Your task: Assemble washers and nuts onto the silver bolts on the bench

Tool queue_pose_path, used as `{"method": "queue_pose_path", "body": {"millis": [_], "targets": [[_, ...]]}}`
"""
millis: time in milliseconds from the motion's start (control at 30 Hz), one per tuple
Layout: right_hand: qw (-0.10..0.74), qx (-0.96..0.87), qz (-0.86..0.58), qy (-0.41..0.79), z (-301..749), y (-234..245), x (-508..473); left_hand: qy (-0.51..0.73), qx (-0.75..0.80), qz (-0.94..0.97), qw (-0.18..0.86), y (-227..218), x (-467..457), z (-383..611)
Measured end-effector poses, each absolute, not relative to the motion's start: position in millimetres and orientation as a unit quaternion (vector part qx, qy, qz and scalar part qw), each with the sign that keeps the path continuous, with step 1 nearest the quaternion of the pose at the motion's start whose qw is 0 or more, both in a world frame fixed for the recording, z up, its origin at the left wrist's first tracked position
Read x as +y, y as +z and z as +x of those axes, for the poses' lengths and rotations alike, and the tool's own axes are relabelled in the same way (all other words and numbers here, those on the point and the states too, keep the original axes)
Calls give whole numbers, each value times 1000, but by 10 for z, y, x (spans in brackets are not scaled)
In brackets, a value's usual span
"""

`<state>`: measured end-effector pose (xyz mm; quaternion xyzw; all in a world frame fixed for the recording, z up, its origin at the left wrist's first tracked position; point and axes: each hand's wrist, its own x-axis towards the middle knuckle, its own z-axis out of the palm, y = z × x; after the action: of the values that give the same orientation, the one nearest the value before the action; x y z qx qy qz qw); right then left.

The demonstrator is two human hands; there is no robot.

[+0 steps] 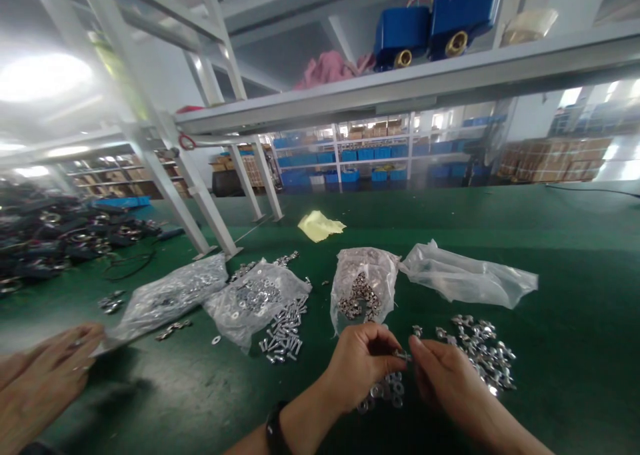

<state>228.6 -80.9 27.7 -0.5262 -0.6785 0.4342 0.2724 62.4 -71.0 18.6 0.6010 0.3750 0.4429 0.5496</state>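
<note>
Nearest, lower left edge: bare hand of a co-worker (45, 382) on a green rubber bench mat (565, 388). Person's left hand (357, 368), with black wristband (275, 432), and right hand (450, 382) clenched in a fingertip pinch on a small silver steel bolt (403, 356), above loose round steel washers (383, 392). Just right: heap of silver steel nuts (480, 352), open green mat beyond to the right edge.
</note>
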Motion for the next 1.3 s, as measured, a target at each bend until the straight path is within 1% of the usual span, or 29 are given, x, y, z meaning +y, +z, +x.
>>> {"method": "queue_pose_path", "body": {"millis": [67,200,300,367,400,433,467,500,533,633,833,933,1033,1100,1133,1200,1233,1300], "targets": [[280,-667,-523,451,2278,260,-808,443,378,605,543,195,-734,630],[269,-722,-493,403,2265,291,-818,436,387,654,482,240,-798,658],[264,-707,-521,399,2309,367,-798,425,374,689,453,299,-752,576],[271,-693,-560,365,2390,434,-760,429,406,689,419,327,-636,384],[275,-682,-586,341,2442,468,-739,434,451,687,369,329,-556,242],[293,-668,-610,311,2495,500,-720,424,516,686,291,320,-469,77],[310,-649,-633,286,2544,527,-705,389,588,682,195,300,-382,-102],[332,-629,-650,268,2583,548,-698,327,652,676,103,269,-300,-281],[353,-614,-659,252,2608,560,-698,303,680,664,77,228,-229,-447],[384,-618,-648,225,2594,551,-737,239,712,657,67,73,-99,-778],[380,-663,-605,224,2454,469,-809,178,730,659,46,-159,-31,-792],[381,-666,-596,234,2452,461,-803,176,721,670,30,-122,-28,-725],[369,-680,-586,243,2455,475,-796,203,702,683,4,58,-110,-563],[356,-701,-564,252,2438,484,-799,238,679,694,6,216,-238,-360],[356,-715,-546,254,2422,485,-804,257,658,707,26,287,-320,-234],[364,-748,-497,248,2383,478,-816,330,540,745,211,378,-492,38],[367,-764,-471,243,2362,470,-822,341,485,748,299,392,-569,169],[364,-794,-424,240,2328,455,-834,333,411,731,431,362,-678,390]]}}
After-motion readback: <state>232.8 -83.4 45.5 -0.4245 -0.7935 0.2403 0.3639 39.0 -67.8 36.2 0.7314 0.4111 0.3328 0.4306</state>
